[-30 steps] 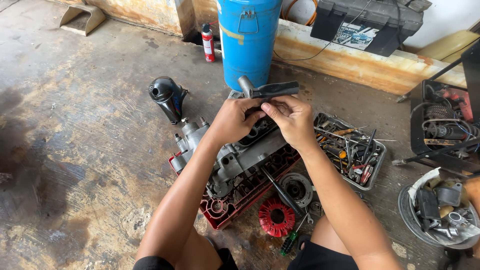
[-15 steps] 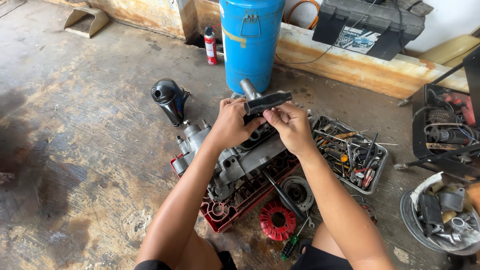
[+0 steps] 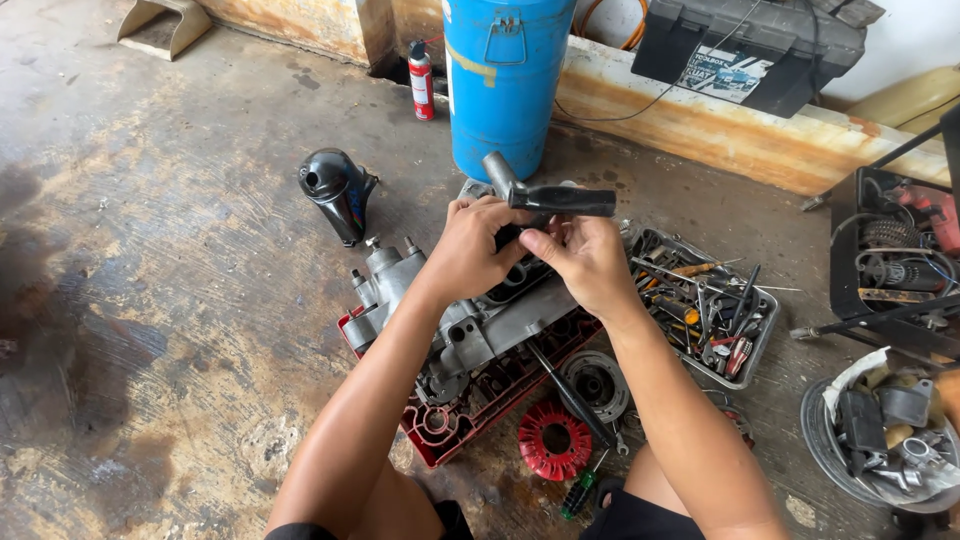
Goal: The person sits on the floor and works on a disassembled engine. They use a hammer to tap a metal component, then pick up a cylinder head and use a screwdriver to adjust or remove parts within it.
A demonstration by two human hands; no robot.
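Observation:
A grey metal engine case [image 3: 480, 325] lies on a red tray [image 3: 440, 440] on the concrete floor. Above its far end, both hands meet at a tool with a black handle [image 3: 565, 200] and a grey metal head [image 3: 497, 172]. My left hand [image 3: 478, 248] grips the tool just below the head. My right hand [image 3: 588, 262] is curled beside it, its thumb touching the left hand's fingers under the handle. The tool's lower end is hidden by the hands.
A blue drum [image 3: 503, 80] and a red spray can [image 3: 422, 80] stand behind. A black cover [image 3: 335, 190] sits to the left. On the right are a metal tray of tools [image 3: 705, 310], a red ring [image 3: 553, 440], a round grey part [image 3: 593, 383], a green screwdriver [image 3: 580, 490] and a basin of parts [image 3: 885, 430].
The black handle has tipped from angled upward to nearly level and shifted slightly. Both hands stay together on it over the engine case.

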